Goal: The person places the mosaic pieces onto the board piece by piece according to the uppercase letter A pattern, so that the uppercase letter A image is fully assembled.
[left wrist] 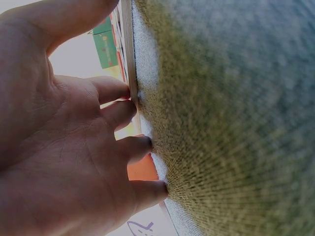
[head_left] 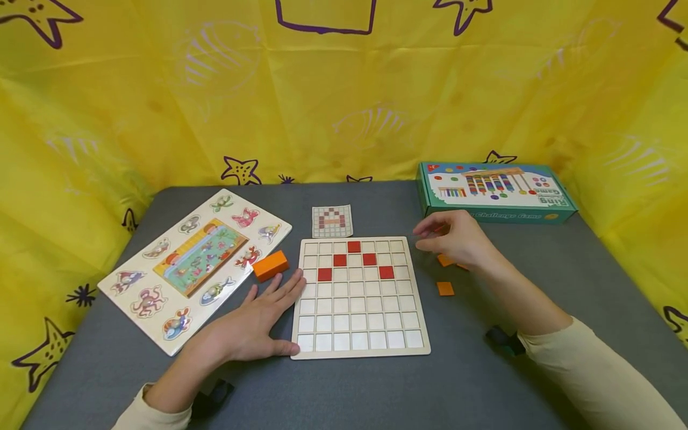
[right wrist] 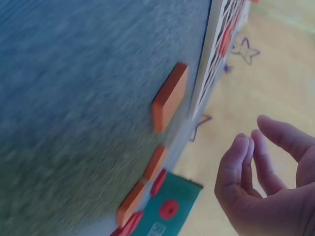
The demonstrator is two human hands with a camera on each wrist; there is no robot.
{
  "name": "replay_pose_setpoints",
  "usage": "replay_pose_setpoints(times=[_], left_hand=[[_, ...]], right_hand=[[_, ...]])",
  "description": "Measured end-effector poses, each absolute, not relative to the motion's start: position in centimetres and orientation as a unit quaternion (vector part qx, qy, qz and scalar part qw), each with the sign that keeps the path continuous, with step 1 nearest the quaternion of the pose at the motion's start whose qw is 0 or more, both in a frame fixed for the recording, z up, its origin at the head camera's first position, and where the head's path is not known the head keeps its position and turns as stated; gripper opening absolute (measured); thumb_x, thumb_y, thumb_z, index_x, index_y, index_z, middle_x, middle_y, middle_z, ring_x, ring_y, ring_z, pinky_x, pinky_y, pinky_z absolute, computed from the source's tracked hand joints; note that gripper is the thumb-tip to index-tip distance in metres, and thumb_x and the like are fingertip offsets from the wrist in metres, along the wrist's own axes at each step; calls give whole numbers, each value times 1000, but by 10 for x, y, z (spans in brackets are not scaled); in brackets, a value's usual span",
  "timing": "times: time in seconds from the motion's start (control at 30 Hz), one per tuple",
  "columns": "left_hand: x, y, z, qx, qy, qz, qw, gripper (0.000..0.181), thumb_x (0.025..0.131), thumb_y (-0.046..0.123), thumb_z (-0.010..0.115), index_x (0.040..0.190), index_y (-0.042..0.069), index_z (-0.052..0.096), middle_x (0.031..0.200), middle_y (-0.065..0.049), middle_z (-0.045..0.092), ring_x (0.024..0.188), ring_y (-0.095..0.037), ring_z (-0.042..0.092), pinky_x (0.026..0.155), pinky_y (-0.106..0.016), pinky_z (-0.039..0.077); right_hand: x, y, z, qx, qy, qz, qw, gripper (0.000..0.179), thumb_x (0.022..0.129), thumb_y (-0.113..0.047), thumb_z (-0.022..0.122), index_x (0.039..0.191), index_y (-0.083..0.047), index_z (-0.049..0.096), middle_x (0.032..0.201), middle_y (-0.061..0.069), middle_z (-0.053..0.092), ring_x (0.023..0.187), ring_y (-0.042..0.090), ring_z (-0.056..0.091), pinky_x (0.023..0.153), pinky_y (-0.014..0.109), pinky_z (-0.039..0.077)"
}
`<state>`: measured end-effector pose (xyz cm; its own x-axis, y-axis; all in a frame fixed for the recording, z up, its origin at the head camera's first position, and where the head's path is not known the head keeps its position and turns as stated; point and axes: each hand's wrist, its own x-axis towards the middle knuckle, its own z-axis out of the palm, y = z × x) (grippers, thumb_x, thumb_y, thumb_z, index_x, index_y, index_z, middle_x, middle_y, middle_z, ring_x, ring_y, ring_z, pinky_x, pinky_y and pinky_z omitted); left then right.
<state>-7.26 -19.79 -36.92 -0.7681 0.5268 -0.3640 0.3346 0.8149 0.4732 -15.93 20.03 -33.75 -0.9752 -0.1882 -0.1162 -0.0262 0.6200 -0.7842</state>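
A pale wooden grid board (head_left: 349, 307) lies on the grey table with several red square tiles (head_left: 353, 246) set in its upper rows. My left hand (head_left: 255, 319) rests spread at the board's left side, fingertips and thumb at its edge. Just beyond those fingers is an orange block (head_left: 271, 266). Over the table right of the board's upper corner hovers my right hand (head_left: 454, 239). In the right wrist view its thumb and fingers are bent but apart, with nothing seen between them. Below it lie loose orange tiles (head_left: 445, 289) and red tiles (right wrist: 158, 182), partly hidden by the hand.
A small pattern card (head_left: 331, 221) sits behind the board. To the left lies a sea-animal picture board (head_left: 134, 280), its right corner close to the orange block. A green game box (head_left: 500, 194) stands at the back right. Yellow printed cloth (head_left: 344, 89) hangs around the table.
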Motion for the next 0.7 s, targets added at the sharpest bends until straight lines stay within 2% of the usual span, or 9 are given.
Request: replay_pose_setpoints(times=[0.1,0.23,0.5,0.7], left_hand=[[-72,-198,-369,234,920,196,247,114,85,55,81,169,22,11,177,1,0,162,-41,4,119,-79,1],[-73,-198,-369,234,920,195,246,114,85,55,81,169,22,11,177,2,0,162,-41,4,119,-79,1],[-72,-198,-368,234,920,195,246,114,85,55,81,169,22,12,177,1,0,162,-42,4,119,-79,2],[-73,-198,-368,235,920,194,246,113,86,54,81,169,23,11,177,1,0,162,-41,4,119,-79,2]], right_hand=[[-157,210,-337,-52,908,-408,76,26,90,-17,81,112,-4,77,105,12,74,86,23,66,71,32,58],[-154,224,-337,-35,921,-383,62,26,91,-22,80,113,-7,77,106,11,75,86,21,67,70,30,54],[-152,248,-337,-8,924,-375,71,33,91,-26,81,118,-7,76,111,14,74,83,17,69,66,30,55],[-153,265,-341,2,927,-364,90,38,92,-29,80,122,-6,74,118,14,74,86,15,67,68,30,54]])
